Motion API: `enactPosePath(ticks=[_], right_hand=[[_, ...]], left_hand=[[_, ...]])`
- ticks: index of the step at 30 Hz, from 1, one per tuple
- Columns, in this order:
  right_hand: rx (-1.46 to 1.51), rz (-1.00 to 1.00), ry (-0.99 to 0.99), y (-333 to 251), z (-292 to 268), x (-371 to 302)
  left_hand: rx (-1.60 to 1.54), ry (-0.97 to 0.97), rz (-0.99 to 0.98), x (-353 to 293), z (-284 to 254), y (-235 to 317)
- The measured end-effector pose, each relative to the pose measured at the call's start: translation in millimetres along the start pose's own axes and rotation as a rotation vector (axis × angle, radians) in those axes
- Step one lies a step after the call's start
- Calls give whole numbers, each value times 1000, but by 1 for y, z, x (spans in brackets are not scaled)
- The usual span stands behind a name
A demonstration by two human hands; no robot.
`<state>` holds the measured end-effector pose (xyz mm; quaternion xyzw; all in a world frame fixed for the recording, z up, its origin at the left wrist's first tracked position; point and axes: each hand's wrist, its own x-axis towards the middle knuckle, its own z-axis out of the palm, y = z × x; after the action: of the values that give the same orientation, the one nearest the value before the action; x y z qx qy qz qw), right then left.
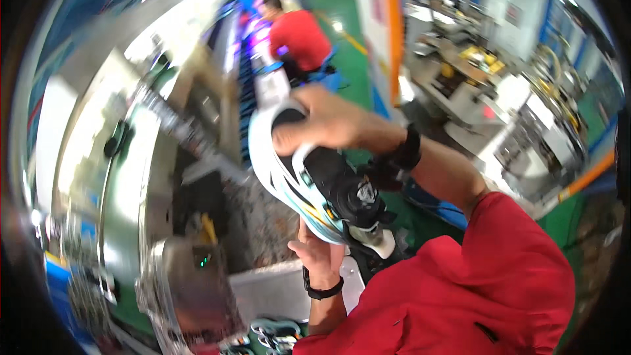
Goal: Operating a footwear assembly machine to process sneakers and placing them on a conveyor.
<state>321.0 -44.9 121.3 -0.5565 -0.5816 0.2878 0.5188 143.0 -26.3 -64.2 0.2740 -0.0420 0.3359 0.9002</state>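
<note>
A sneaker (264, 158) with a pale blue and white sole, black parts and a yellow-orange streak is held up slantwise before me, blurred by motion. My right hand (322, 121) is closed round its upper end, thumb across the black part. Below its lower end is my left hand (317, 256), palm up, thumb apart and a finger stretched upward. Its other fingers are partly hidden, and I cannot tell whether it bears the shoe. Beside the shoe stands a black fixture (358, 197) with a silvery knob and a whitish piece (374, 240) under it.
A metal tray edge (276, 292) lies below, with several shoes (276, 334) beneath it. To the left is a machine with a clear-covered box (194, 289) and green lit digits. Ahead, a person in red (299, 39) sits by a conveyor line. Machinery (532, 138) stands at right.
</note>
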Motion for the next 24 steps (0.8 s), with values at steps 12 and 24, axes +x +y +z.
enactPosePath(ticks=[12, 24], right_hand=[[334, 146, 870, 128, -117, -361], [15, 306, 1923, 137, -206, -614]], left_hand=[[410, -71, -497, 44, 126, -263], [806, -645, -952, 60, 220, -560]])
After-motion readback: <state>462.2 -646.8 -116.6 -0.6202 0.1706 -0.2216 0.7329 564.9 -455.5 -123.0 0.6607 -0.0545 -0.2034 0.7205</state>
